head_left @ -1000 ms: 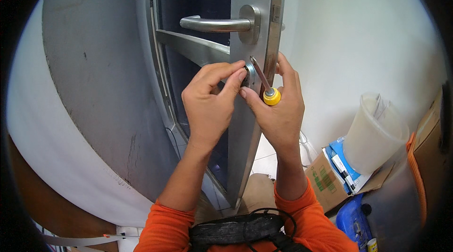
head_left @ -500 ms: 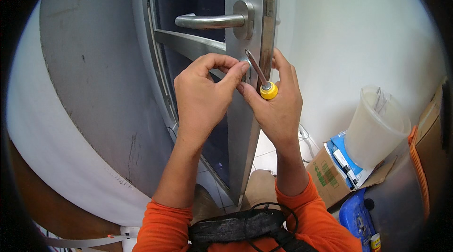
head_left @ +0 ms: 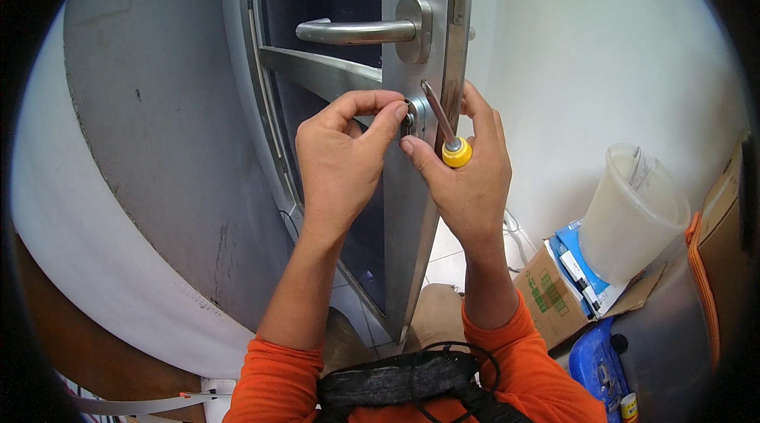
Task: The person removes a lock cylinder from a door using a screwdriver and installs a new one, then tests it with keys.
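Pinching one lock cylinder point(head_left: 413, 116), left hand point(head_left: 340, 158); right hand point(head_left: 467, 177) fingers grip one screwdriver point(head_left: 443, 126).

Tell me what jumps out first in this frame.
Dead centre, both hands meet at the edge of a grey metal door: the left hand pinches the lock cylinder below the lever handle, while the right hand holds a yellow-capped screwdriver against it. Lower right, a translucent plastic jug leans over a cardboard box.
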Tool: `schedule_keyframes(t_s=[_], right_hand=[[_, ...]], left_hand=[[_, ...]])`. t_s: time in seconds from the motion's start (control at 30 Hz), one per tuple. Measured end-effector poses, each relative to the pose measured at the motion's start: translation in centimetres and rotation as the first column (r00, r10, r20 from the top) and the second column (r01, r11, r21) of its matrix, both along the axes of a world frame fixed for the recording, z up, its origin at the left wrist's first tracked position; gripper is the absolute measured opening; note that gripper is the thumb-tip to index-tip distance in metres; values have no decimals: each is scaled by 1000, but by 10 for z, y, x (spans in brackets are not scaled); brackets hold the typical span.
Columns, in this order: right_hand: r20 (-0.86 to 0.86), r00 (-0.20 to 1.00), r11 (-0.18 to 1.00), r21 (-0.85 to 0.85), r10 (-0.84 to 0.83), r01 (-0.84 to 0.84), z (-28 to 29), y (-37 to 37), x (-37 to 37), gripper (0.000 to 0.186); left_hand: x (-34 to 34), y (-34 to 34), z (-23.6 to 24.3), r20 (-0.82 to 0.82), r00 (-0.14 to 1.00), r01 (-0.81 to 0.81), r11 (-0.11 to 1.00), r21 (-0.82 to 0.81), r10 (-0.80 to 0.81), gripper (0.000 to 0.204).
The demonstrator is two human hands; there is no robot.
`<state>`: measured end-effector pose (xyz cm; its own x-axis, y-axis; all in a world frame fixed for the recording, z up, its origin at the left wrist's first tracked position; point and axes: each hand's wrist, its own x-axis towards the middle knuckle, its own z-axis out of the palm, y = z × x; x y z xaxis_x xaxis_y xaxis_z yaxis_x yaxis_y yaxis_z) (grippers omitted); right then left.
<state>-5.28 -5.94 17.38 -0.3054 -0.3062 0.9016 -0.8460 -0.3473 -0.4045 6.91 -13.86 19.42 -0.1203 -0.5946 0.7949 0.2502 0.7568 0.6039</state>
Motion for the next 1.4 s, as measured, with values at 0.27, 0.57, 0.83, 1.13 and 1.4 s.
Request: schedule_keyframes(t_s=[0.27,0.57,0.83,1.13,1.4], right_hand=[[-48,998,999,-7,-51,50,0,0,-1,78],[-18,999,999,-1,-35,35,-1,0,-2,80],[140,963,973,-8,231,-233,-6,-1,-14,72],[185,926,944,-47,330,-327,-7,-1,-12,65],[120,972,978,-81,200,-191,7,-2,-12,56]], left_hand=[[2,-9,3,-27,977,215,972,93,-213,18],[2,-11,9,29,975,219,974,59,-221,18],[-1,-4,8,17,983,180,974,139,-184,19],[-2,-1,-1,-36,993,113,992,52,-111,16],[0,-2,3,50,995,86,996,14,-87,18]])
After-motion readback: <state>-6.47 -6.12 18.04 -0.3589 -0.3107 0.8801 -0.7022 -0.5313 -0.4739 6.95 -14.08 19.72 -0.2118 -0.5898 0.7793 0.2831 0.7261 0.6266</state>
